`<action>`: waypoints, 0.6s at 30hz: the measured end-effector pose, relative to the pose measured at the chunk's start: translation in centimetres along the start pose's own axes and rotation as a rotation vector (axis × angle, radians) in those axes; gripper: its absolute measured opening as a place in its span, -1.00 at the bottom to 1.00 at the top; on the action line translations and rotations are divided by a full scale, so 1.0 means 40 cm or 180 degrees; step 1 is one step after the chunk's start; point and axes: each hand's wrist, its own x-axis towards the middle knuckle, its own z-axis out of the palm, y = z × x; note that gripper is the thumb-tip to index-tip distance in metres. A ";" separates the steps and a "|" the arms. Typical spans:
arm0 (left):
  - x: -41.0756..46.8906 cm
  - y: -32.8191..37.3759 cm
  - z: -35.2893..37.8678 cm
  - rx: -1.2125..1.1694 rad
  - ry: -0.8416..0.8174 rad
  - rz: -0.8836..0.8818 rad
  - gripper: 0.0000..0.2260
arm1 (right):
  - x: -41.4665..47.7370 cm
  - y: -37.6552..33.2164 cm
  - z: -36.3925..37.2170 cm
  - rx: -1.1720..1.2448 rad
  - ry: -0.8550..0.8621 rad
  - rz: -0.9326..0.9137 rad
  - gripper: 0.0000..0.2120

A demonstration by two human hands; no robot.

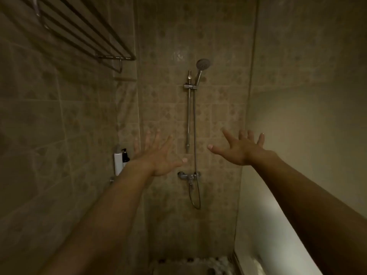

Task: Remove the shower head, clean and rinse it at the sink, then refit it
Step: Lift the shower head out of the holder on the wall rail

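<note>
**Both hands raised, shower head on its rail**

I had both arms stretched out toward the tiled back wall of the shower stall. My left hand (158, 155) was spread wide, fingers fanned, gripping nothing. My right hand (241, 148) was likewise splayed open and empty. Neither touched any fixture.

The shower head (203, 64) sat high on the wall in its bracket (190, 86) at the top of the slide rail (188, 120), its face turned outward, well above and between my hands. Its hose (195, 147) hung down beside the rail, passed between my hands, and looped below the mixer tap (189, 176), which was just under my left thumb in the view.

To the left, a white bottle (118, 163) and a dark pump bottle (125, 155) stood near the corner, partly behind my left wrist. A metal towel rack (79, 34) ran along the upper left wall. The light was dim.
</note>
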 end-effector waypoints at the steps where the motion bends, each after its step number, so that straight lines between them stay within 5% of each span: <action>1: 0.019 0.003 0.005 0.0121 0.0046 0.0038 -0.05 | 0.017 0.003 0.003 0.0000 0.0010 -0.0012 0.02; 18: 0.581 0.220 0.082 0.0399 -0.0020 -0.0217 -0.09 | 0.624 0.223 0.069 -0.0293 0.0050 -0.0374 -0.03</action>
